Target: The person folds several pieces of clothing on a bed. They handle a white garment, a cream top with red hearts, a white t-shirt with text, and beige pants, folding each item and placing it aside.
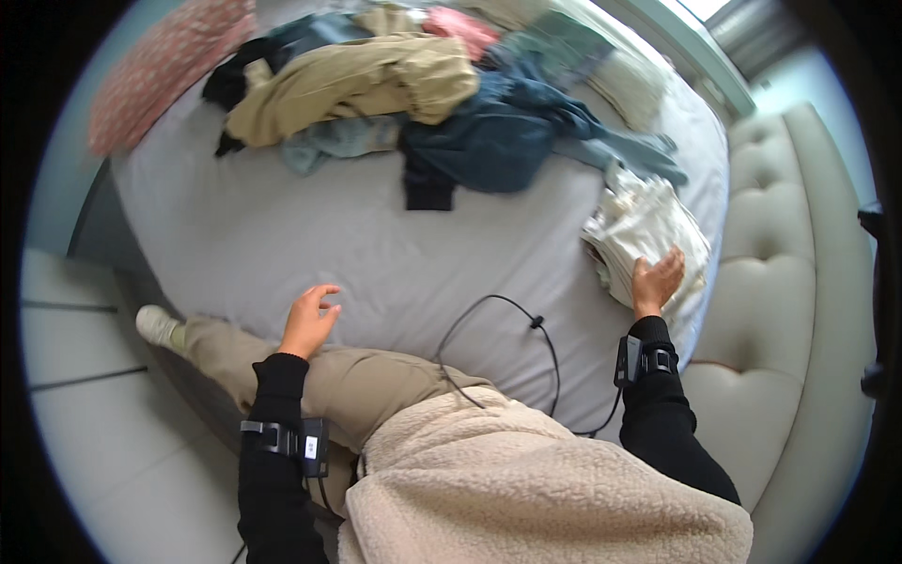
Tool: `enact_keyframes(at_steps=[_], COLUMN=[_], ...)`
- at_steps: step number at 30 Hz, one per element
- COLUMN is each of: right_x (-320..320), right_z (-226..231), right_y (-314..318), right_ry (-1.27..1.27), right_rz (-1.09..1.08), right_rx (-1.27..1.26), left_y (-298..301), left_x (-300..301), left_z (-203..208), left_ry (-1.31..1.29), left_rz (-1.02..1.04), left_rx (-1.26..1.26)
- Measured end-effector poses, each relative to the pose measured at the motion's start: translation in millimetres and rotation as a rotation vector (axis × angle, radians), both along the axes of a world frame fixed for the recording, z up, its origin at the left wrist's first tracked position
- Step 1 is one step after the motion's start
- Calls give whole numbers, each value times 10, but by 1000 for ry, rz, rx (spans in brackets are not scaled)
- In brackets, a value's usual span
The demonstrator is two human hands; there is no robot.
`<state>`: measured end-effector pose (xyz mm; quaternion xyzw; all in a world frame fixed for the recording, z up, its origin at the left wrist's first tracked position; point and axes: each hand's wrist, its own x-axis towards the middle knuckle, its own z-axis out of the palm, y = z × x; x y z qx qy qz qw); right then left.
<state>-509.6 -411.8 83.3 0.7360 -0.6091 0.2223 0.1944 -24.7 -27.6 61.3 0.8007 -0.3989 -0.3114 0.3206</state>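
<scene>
My right hand (660, 280) rests on a stack of folded white cloth (648, 221) at the right side of the bed, its fingers stretched out over the near part. My left hand (312, 318) hovers by my left thigh, fingers apart and slightly curled, holding nothing. Farther off lies a heap of loose clothes: a khaki garment (362, 80) on top, a dark blue one (498, 141) with a black cuff, and a light blue piece (343, 141) partly hidden under the khaki.
A grey sheet (282, 226) covers the bed. A black cable (554, 362) loops beside my lap. The tufted headboard (752, 282) stands at the right, a pink dotted pillow (169, 75) at the far left. White drawers (85, 357) are at the left.
</scene>
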Motion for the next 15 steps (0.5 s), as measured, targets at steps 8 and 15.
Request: enact_keyframes(at_steps=[8,15], right_x=[3028,4909], right_z=[-467,-262], right_y=[370,890], right_ry=[-208,24], right_rz=[914,1234], right_rx=[656,627], left_y=[520,467], left_x=[193,256], left_z=[-369,-266], left_ry=[717,899], left_rz=[662,784], left_rx=[-404,-543])
